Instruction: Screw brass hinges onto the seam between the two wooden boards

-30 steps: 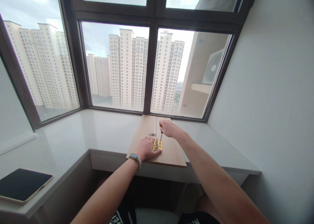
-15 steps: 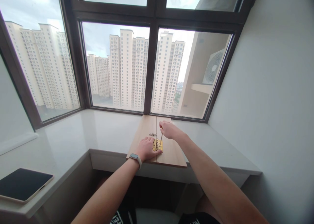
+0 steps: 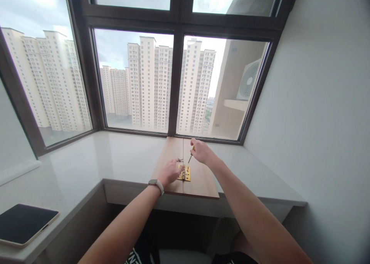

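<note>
A gold-coloured hinge (image 3: 187,174) lies across the seam between two wooden boards (image 3: 202,183). My left hand (image 3: 170,173), with a pale-banded watch at the wrist, reaches over the hinge's left leaf and partly hides it. Its thumb is stretched out above the hinge, apart from the fingers, whose tips are at a small pile of screws (image 3: 180,160). In my right hand (image 3: 202,152) is a screwdriver (image 3: 190,158) with a yellowish handle. The shaft slants down to the left, its tip just above the hinge and apart from it.
The boards rest on a white windowsill counter (image 3: 127,156) and jut past its front edge. At the far left lies a dark-screened tablet (image 3: 26,222). A brown-framed window (image 3: 176,83) rises behind the boards, and a white wall (image 3: 318,102) stands at the right.
My left hand has come off the hinge and shifted left, its fingertips now at the screws. The screwdriver has lifted off the hinge's right leaf and tilted, still in my right hand.
</note>
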Available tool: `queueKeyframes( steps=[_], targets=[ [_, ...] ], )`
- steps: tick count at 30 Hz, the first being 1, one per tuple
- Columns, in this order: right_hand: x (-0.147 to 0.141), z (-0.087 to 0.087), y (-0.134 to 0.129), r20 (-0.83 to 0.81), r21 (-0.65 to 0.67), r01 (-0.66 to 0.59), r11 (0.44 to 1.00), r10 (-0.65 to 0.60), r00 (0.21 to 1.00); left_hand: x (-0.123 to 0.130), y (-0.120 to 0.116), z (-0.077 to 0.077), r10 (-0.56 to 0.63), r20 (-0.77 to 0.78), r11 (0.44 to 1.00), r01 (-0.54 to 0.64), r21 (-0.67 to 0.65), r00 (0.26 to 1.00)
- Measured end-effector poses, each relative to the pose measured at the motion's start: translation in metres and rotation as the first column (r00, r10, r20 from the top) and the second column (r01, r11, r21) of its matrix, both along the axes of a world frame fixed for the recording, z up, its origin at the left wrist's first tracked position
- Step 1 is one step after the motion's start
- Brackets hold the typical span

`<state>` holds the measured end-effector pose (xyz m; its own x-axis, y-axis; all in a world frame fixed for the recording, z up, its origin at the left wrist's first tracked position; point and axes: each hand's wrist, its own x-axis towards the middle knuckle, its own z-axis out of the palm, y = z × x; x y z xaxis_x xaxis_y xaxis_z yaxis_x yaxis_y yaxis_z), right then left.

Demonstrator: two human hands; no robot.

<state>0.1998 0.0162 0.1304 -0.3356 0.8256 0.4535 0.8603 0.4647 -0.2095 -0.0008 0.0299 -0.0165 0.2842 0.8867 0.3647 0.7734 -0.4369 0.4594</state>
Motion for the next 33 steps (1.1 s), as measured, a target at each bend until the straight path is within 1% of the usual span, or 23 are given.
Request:
queueKeyframes(
  steps=[2, 5, 8, 10, 14, 17, 24, 29, 33],
  targets=[
    [0.004, 0.005, -0.007, -0.046, 0.020, 0.007, 1.000, -0.006, 0.999, -0.004, 0.014, 0.002, 0.033, 0.021, 0.999, -0.033, -0.019, 0.999],
    [0.009, 0.008, -0.019, -0.109, 0.030, 0.038, 0.999, -0.034, 0.993, -0.008, 0.030, 0.005, 0.019, -0.039, 1.000, -0.019, 0.012, 0.999],
    [0.016, 0.005, -0.030, -0.157, 0.021, 0.063, 0.998, -0.059, 0.986, -0.009, 0.036, 0.007, -0.014, -0.130, 0.999, 0.018, 0.030, 0.991],
    [0.023, 0.001, -0.034, -0.169, 0.017, 0.068, 0.998, -0.064, 0.983, -0.010, 0.037, 0.008, -0.021, -0.141, 1.000, 0.024, 0.021, 0.990],
    [0.038, -0.007, -0.035, -0.159, 0.019, 0.074, 0.997, -0.070, 0.985, -0.014, 0.038, 0.010, -0.011, -0.127, 1.000, 0.011, -0.003, 0.992],
    [0.043, -0.011, -0.035, -0.161, 0.004, 0.075, 0.997, -0.073, 0.984, -0.019, 0.035, 0.010, -0.025, -0.136, 0.999, 0.021, -0.026, 0.990],
    [0.038, -0.014, -0.041, -0.166, -0.013, 0.070, 0.997, -0.071, 0.984, -0.025, 0.020, 0.014, -0.091, -0.085, 0.995, 0.086, -0.059, 0.992],
    [0.033, -0.014, -0.043, -0.168, -0.003, 0.046, 0.999, -0.046, 0.985, -0.018, 0.015, 0.017, -0.164, -0.016, 0.986, 0.164, -0.016, 0.986],
    [0.032, -0.015, -0.043, -0.154, 0.016, 0.026, 1.000, -0.023, 0.988, -0.014, 0.013, 0.017, -0.202, -0.009, 0.979, 0.202, 0.023, 0.979]
  ],
)
